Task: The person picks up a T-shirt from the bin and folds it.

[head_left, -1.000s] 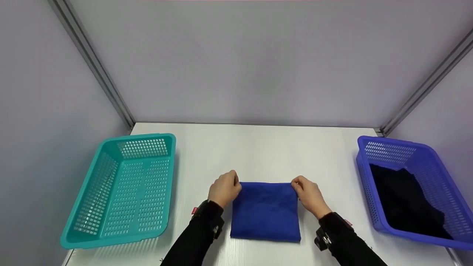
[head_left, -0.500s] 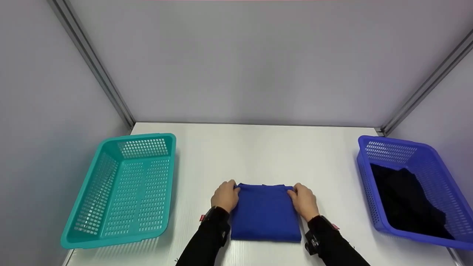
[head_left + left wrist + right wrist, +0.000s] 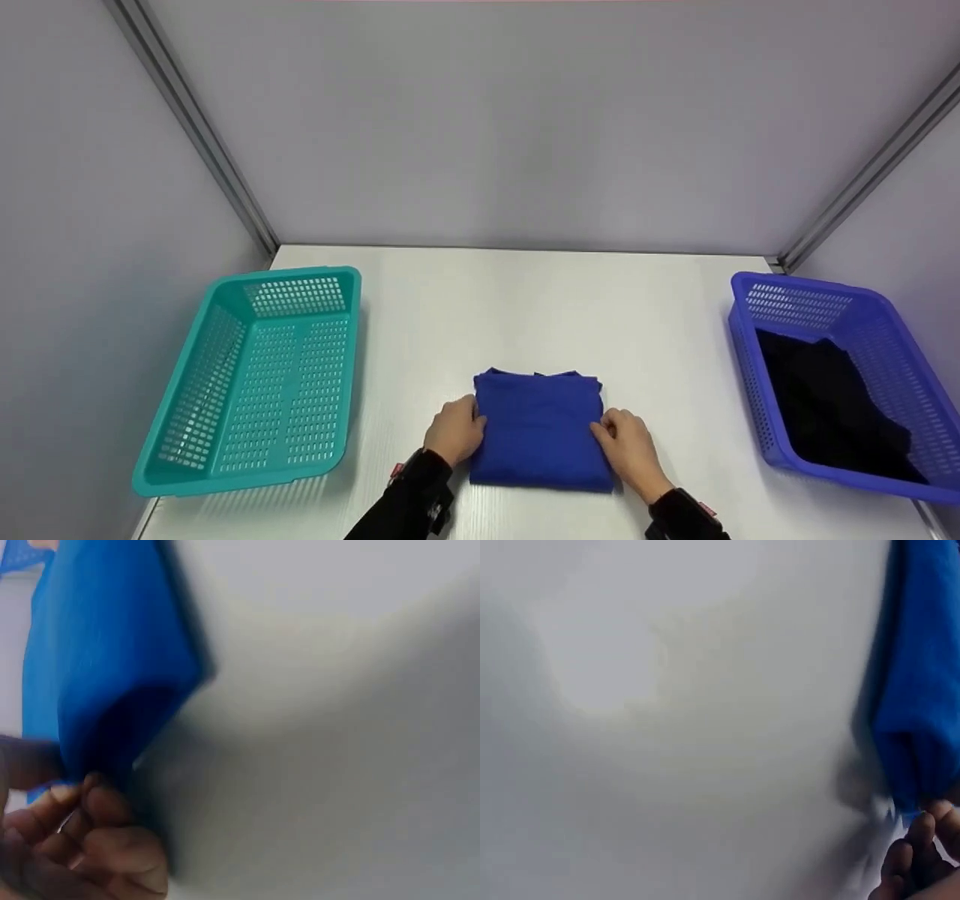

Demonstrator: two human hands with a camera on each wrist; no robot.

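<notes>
A folded blue garment (image 3: 536,431) lies flat as a near square on the white table, with small corners of its layers showing at the far edge. My left hand (image 3: 456,430) pinches its left edge; in the left wrist view the thumb and curled fingers (image 3: 112,844) meet at the blue cloth (image 3: 112,637). At the right edge, my right hand (image 3: 630,448) pinches the fabric between thumb and index finger. In the right wrist view, the fingertips (image 3: 924,829) are at the fold of the cloth (image 3: 922,682), partly cut off by the frame.
On the left stands a teal plastic basket (image 3: 346,390) with nothing in it. A purple-blue basket (image 3: 742,390) at the right contains black cloth (image 3: 832,412). Grey panels (image 3: 525,127) enclose the white table (image 3: 540,307) at the back and sides.
Both hands have come from the garment's far corners down its sides toward the person. The far edge, earlier between the fingers, now lies free with its layers showing.
</notes>
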